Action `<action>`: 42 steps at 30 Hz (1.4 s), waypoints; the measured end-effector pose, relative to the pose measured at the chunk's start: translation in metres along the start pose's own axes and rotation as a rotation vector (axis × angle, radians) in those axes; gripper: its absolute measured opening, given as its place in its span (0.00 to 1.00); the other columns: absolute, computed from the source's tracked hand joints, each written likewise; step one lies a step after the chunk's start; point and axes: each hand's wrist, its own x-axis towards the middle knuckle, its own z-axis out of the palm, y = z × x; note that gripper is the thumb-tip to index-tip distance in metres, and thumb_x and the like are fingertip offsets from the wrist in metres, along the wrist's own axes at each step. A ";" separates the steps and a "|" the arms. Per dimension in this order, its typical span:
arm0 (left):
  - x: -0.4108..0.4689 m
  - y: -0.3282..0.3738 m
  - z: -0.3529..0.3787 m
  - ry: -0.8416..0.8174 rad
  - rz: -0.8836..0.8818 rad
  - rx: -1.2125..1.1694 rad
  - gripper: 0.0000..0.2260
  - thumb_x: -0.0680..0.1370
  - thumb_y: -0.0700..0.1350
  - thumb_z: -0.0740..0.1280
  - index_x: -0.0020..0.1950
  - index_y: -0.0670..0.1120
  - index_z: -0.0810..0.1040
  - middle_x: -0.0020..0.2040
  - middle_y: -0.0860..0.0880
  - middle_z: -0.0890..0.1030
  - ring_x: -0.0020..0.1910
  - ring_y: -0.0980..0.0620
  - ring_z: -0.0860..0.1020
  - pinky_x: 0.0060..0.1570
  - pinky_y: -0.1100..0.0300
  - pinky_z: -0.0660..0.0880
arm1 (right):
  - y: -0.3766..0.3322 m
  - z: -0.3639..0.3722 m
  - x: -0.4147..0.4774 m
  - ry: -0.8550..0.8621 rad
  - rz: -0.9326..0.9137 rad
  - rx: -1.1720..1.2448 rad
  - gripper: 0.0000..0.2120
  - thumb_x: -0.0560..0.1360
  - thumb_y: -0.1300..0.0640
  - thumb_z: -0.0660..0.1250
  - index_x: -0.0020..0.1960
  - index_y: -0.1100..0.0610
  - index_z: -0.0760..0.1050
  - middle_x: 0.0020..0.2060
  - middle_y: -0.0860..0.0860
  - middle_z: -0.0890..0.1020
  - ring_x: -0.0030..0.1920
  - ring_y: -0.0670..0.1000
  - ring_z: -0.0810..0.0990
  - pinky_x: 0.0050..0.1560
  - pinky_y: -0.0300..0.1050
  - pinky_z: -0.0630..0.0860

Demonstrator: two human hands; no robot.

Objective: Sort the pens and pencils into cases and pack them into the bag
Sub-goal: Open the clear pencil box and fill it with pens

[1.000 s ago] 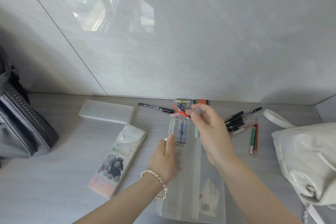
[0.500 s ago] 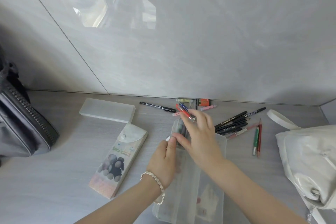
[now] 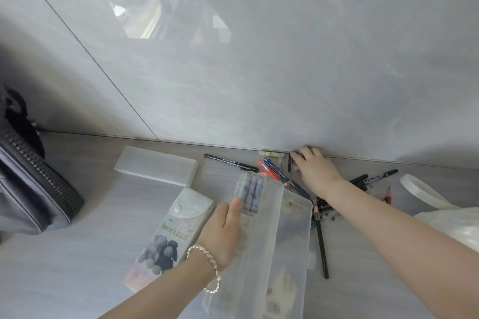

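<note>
A clear plastic case (image 3: 293, 228) lies open in front of me with several pastel highlighters (image 3: 250, 194) in its raised left half. My left hand (image 3: 223, 233) grips that half's left edge. My right hand (image 3: 315, 168) is stretched to the foot of the wall, fingers curled over small items there; what they hold is hidden. Red and blue pens (image 3: 269, 168) lie just left of it, beside a pale yellow highlighter (image 3: 269, 153). A heap of black pens (image 3: 373, 179) lies under and right of my right wrist. A black pencil (image 3: 321, 248) lies by the case.
A frosted closed case (image 3: 155, 168) and a printed soft case (image 3: 173, 230) lie to the left, with a black marker (image 3: 230, 162) behind them. A grey zipped backpack (image 3: 33, 189) stands at far left. A white bag (image 3: 453, 220) sits at right.
My right hand has left the open case and moved back and to the right, up to the wall. My left hand has stayed on the case's edge.
</note>
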 end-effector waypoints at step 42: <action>-0.031 0.014 -0.002 0.062 -0.175 -0.219 0.22 0.79 0.59 0.49 0.56 0.47 0.75 0.49 0.48 0.78 0.50 0.50 0.75 0.50 0.60 0.66 | -0.120 -0.047 -0.166 0.173 -0.400 0.586 0.17 0.75 0.51 0.65 0.63 0.52 0.75 0.47 0.50 0.72 0.38 0.42 0.70 0.41 0.44 0.74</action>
